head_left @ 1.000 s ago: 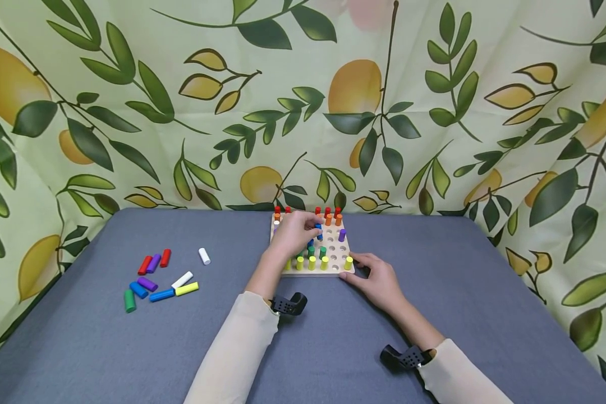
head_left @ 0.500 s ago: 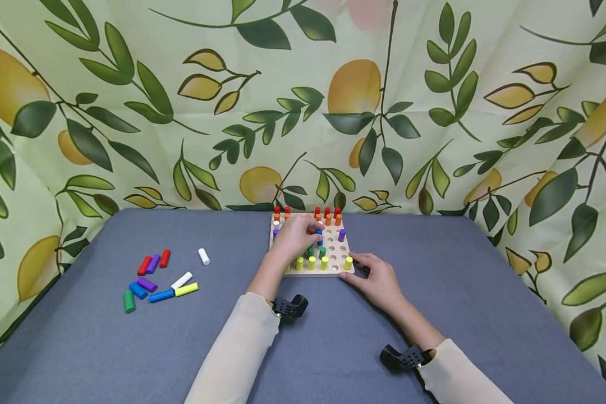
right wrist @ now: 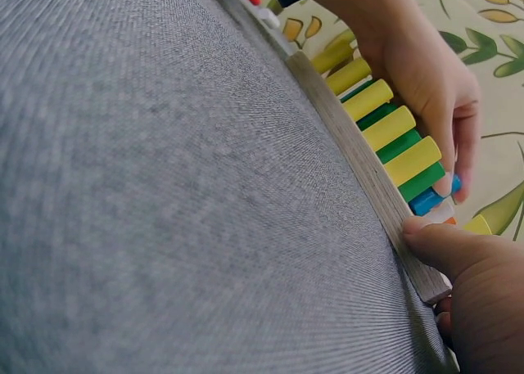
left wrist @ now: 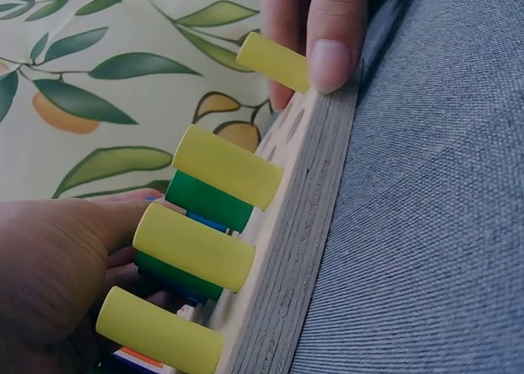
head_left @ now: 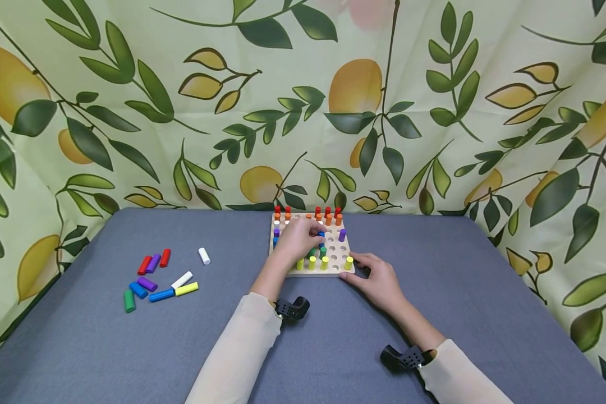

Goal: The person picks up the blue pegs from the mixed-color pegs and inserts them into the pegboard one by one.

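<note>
A wooden pegboard point(head_left: 328, 274) with round holes lies at the back middle of the table. My left hand point(head_left: 295, 241) reaches over it and pinches a blue peg point(head_left: 321, 236) between thumb and fingers, upright over the board; the palm hides several pegs behind it. In the right wrist view, green pegs point(right wrist: 424, 182) stand beside the blue one. My right hand point(head_left: 376, 280) grips the board's near right corner, its thumb point(left wrist: 332, 63) on the front edge close to a yellow peg point(left wrist: 274, 61).
Loose pegs lie on the grey cloth at the left, among them a green peg point(head_left: 129, 301), a yellow peg point(head_left: 187, 288) and a white peg point(head_left: 204, 256). Red pegs point(head_left: 327, 211) line the board's far edge. A patterned curtain point(head_left: 303, 123) hangs behind the table.
My left hand has shifted slightly toward me and to the right, and the blue peg has come lower with it. The right hand keeps its place on the board.
</note>
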Tool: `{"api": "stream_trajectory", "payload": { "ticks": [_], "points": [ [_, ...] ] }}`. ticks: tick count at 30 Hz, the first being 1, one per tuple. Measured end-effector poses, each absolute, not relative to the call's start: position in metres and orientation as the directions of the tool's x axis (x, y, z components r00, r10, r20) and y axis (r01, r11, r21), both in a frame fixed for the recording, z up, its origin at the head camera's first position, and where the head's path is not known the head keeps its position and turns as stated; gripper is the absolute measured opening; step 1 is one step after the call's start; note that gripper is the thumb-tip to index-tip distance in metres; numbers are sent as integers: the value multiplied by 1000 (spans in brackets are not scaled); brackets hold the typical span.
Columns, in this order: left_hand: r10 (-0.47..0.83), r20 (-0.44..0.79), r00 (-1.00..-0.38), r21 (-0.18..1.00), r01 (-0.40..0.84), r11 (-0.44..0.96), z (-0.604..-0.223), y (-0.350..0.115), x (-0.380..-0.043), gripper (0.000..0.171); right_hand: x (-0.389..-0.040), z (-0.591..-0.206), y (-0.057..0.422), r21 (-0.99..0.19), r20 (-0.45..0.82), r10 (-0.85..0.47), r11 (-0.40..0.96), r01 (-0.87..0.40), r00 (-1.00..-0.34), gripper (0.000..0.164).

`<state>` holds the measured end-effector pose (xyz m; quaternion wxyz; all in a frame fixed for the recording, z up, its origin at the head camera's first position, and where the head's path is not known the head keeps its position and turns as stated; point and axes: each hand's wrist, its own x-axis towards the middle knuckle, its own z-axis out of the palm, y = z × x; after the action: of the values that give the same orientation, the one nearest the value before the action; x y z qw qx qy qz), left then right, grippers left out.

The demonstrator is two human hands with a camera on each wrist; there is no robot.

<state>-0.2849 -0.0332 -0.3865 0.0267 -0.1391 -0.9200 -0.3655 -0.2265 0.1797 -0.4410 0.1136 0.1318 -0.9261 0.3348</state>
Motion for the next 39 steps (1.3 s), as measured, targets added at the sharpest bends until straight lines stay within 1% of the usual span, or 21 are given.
{"api": "stream_trajectory", "payload": {
  "ticks": [13, 30, 39],
  "points": [
    [259, 133, -957, 665, 280, 692, -386, -34, -285, 22, -226, -442, 181, -593, 286, -177, 739, -319, -942, 57],
    [271, 100, -957, 651, 269, 710, -385, -34, -285, 18, -227, -442, 181, -589, 289, -179, 741, -322, -941, 57],
    [340, 24, -940, 684, 264, 681, -381, -42, -286, 22, -227, -441, 181, -588, 301, -185, 737, -334, -936, 57]
  ]
}}
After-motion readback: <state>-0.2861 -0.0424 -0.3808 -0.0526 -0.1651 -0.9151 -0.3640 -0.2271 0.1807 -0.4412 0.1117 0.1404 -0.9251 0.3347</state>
